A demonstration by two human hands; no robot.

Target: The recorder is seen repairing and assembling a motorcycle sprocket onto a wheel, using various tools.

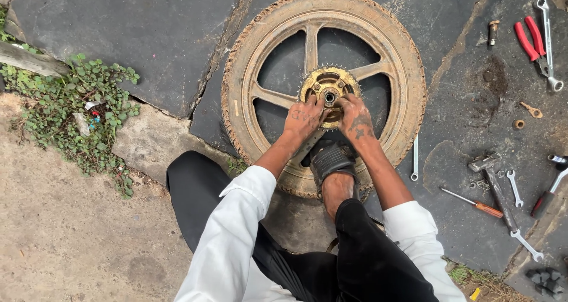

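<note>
A muddy motorcycle wheel [254, 47] lies flat on dark stone slabs, with a gold sprocket [329, 77] at its hub. My left hand [303, 118] grips the sprocket's lower left edge. My right hand [355, 115] grips its lower right edge. Both hands are greasy. My foot in a black sandal [331, 160] rests on the tyre's near rim, between my arms.
Tools lie scattered at the right: red-handled pliers [528, 38], a long spanner [547, 41], a hammer [494, 186], a screwdriver [473, 202], smaller spanners [415, 157] and small metal parts [493, 32]. Weeds [77, 106] grow at the left by bare ground.
</note>
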